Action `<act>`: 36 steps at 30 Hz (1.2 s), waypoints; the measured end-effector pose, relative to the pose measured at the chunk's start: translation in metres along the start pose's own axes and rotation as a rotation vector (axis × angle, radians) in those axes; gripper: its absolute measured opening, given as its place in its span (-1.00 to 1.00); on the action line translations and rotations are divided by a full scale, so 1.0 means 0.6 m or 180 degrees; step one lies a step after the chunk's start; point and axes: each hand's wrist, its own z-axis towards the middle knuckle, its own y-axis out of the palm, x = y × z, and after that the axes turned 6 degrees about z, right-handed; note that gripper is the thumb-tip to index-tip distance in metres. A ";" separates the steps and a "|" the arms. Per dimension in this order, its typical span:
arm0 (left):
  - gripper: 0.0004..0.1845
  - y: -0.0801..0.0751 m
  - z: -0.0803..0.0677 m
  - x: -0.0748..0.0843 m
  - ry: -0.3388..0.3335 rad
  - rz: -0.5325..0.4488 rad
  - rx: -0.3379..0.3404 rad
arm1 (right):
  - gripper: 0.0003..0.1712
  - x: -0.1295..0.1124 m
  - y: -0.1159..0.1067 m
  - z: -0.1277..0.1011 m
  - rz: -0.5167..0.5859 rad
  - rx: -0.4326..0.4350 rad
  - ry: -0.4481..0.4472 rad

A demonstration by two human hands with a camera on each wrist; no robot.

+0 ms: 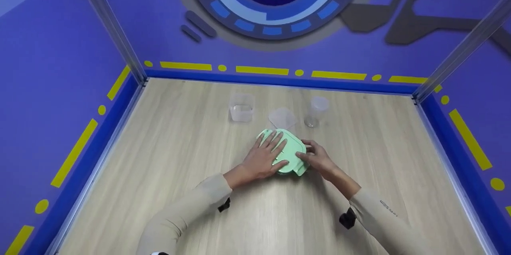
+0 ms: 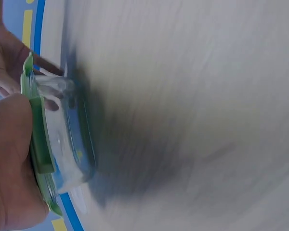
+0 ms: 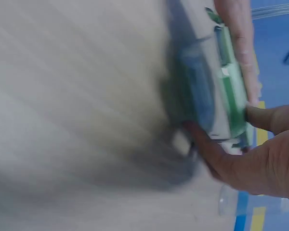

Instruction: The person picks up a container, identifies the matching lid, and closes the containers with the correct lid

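Container [image 1: 293, 158] clear, rounded-square, matte green lid: left hand [image 1: 265, 155] flat on top (fingers straight), right hand [image 1: 317, 158] pinching side clip.

Pale wooden table [image 1: 167, 175] walled by purple panels [image 1: 52, 67] with yellow dashes.

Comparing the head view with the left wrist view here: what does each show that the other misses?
Only the head view shows the square clear tub, the loose clear lid and the clear cup behind the work, and the left hand lying flat on the green lid.

Only the left wrist view shows, from the side, the clear container under that lid, standing on the wooden table.

Both show the green lid and both hands, with the right hand at its edge.
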 end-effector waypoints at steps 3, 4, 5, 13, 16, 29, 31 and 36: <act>-0.21 -0.003 0.002 -0.001 0.0018 -0.0113 -0.0090 | -0.30 0.001 -0.012 0.008 0.0044 -0.0170 -0.0070; -0.20 -0.005 0.003 -0.003 0.0062 -0.0146 -0.0142 | -0.30 -0.001 -0.017 0.012 0.0044 -0.0245 -0.0062; -0.19 -0.008 0.003 -0.006 0.0127 -0.0173 -0.0207 | -0.29 -0.003 -0.022 0.017 0.0036 -0.0326 -0.0035; -0.10 -0.018 0.016 -0.036 0.0738 -0.0052 -0.0482 | -0.29 -0.011 -0.057 0.053 -0.0051 -0.0905 0.0166; -0.06 -0.012 0.018 -0.039 0.0748 0.0028 -0.0436 | -0.31 -0.012 -0.055 0.057 -0.0096 -0.0856 0.0174; -0.05 0.002 0.007 -0.025 0.0225 -0.0122 -0.0280 | -0.26 0.006 -0.008 0.017 -0.0299 -0.0050 -0.0259; -0.04 -0.004 0.010 -0.023 0.0240 -0.0160 -0.0320 | -0.27 0.008 -0.014 0.017 -0.0264 -0.0096 -0.0298; -0.02 -0.016 0.017 -0.026 0.0323 -0.0101 -0.0463 | -0.32 0.000 -0.023 0.015 -0.0848 0.0087 -0.0446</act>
